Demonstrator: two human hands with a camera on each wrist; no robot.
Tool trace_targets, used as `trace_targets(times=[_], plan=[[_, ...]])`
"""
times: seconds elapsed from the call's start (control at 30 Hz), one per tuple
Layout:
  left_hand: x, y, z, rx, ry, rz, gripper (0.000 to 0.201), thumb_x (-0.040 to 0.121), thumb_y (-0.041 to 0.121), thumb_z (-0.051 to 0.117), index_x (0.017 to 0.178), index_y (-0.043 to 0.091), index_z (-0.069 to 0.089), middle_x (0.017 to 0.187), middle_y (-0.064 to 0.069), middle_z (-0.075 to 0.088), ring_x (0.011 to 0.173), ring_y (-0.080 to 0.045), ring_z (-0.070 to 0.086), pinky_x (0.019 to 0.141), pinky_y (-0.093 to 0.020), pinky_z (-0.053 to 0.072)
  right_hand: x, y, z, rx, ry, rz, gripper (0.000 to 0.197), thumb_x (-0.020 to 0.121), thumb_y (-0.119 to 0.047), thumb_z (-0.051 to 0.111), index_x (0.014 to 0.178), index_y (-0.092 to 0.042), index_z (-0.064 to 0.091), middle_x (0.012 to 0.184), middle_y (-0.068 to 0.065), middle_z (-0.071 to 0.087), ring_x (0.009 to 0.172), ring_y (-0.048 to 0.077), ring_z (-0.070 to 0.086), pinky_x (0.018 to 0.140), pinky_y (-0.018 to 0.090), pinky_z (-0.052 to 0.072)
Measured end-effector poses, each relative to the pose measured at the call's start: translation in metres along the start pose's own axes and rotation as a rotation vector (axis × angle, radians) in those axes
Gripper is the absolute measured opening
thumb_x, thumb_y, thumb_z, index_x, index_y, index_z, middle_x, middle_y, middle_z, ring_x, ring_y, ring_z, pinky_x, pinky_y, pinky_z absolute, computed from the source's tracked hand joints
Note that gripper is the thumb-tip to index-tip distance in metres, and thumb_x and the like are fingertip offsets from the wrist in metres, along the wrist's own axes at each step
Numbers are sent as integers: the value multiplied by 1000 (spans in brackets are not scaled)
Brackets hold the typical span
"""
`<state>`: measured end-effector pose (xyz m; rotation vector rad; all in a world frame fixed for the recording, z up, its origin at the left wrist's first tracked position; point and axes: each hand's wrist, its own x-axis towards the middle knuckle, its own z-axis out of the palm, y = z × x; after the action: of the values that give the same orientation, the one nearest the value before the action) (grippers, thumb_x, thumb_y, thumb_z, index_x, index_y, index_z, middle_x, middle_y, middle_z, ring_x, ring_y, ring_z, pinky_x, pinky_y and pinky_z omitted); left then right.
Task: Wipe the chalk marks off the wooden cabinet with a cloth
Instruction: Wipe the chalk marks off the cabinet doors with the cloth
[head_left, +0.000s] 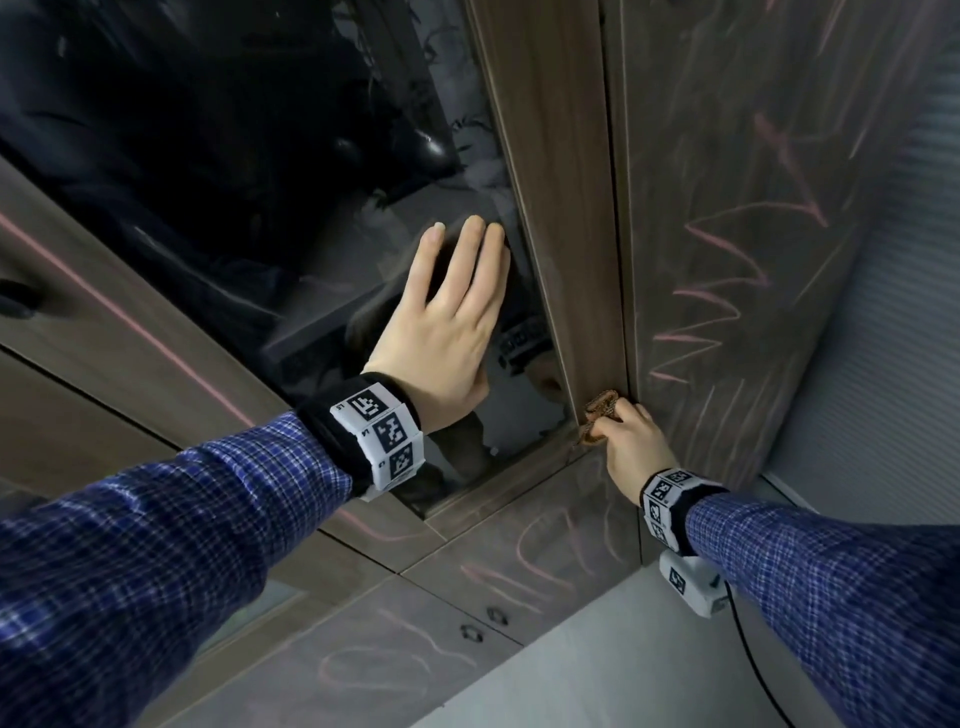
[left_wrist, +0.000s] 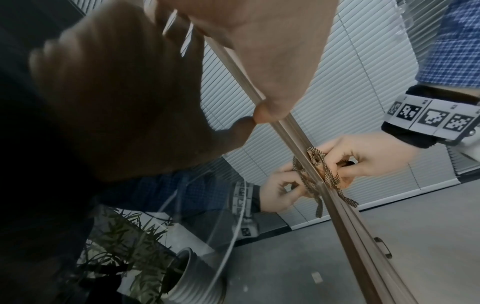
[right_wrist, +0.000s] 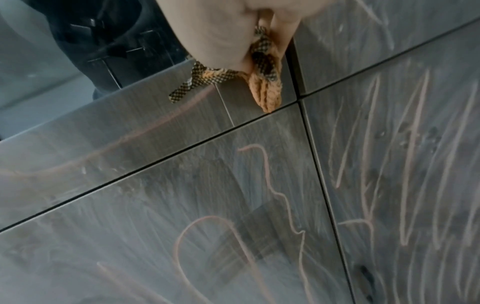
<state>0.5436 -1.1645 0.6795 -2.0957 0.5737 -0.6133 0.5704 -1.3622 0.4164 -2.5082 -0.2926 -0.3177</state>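
The wooden cabinet (head_left: 566, 171) has a dark glass door (head_left: 218, 171) and grey-brown panels scrawled with pink chalk marks (head_left: 711, 291). My left hand (head_left: 457, 312) lies flat on the glass with straight fingers. My right hand (head_left: 631, 447) grips a bunched orange and black checked cloth (head_left: 597, 415) and presses it on the door's wooden frame near its lower corner. The same cloth (right_wrist: 265, 67) hangs from my fist in the right wrist view, and the cloth (left_wrist: 324, 170) also shows in the left wrist view. More chalk marks (right_wrist: 262, 216) cover the lower panel.
Lower drawer fronts with small ring pulls (head_left: 483, 623) carry more chalk loops (head_left: 374, 670). A grey floor (head_left: 623, 654) lies below, with a black cable (head_left: 758, 670). A wall of window blinds (left_wrist: 324, 82) stands at the right. The glass reflects a potted plant (left_wrist: 145, 257).
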Motion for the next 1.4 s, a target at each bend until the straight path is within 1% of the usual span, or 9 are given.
trace_targets(times=[0.23,0.53,0.6,0.73,0.83,0.93,1.2,1.3,1.4], plan=[[-12,10,11,1,-12,25,103,83,56,50,157,-6,15,165,-24,8,153,-42,7,122,-61,-4,-13,-28,27,214,50,131,25,72,9,58,84,-13,65,103,6,54,90,28,57,81,29,49],[-15,9,14,-8,-1,45,103,84,59,48,157,-7,14,165,-25,8,153,-42,6,123,-60,-3,-42,-82,59,294,-222,-14,23,84,-2,61,99,-17,68,118,3,53,102,22,56,97,37,48],[-16,7,14,0,-4,55,106,84,62,46,157,-6,13,165,-24,8,153,-42,7,123,-60,-2,-40,-69,52,270,-175,-65,27,85,0,59,101,-19,69,121,2,55,105,22,58,99,36,48],[-19,5,15,-5,-5,63,107,84,63,45,157,-7,11,165,-24,7,154,-41,7,123,-60,-2,-16,-28,20,282,148,32,34,76,13,56,92,-15,69,106,4,58,96,21,58,91,23,44],[-19,5,15,-1,0,61,106,84,63,44,157,-7,12,165,-24,8,154,-41,8,122,-59,-2,-4,-10,9,232,163,113,25,77,10,57,86,-11,68,96,5,55,82,25,58,77,27,49],[-22,7,16,-13,11,58,100,86,59,38,157,-8,12,165,-24,9,154,-41,9,123,-58,-1,-12,-23,22,237,157,94,26,73,11,58,84,-10,69,97,7,58,83,27,60,79,28,51],[-61,9,29,-51,-27,101,81,91,34,37,157,-8,15,166,-22,11,154,-39,9,126,-55,4,-55,-108,101,299,-138,75,24,82,-7,61,91,-25,74,112,4,62,98,25,64,92,38,54],[-88,6,32,-159,-65,122,78,88,31,38,155,-8,25,164,-23,17,154,-40,9,127,-54,2,-61,-130,115,287,-274,42,25,75,-21,65,97,-33,70,117,-1,57,102,24,62,97,47,51],[-123,-2,36,-252,-87,194,78,81,33,49,148,-6,40,157,-25,33,151,-42,20,126,-55,8,-66,-158,112,259,-340,-26,33,74,-7,72,102,-25,74,118,4,58,104,24,60,99,35,49]])
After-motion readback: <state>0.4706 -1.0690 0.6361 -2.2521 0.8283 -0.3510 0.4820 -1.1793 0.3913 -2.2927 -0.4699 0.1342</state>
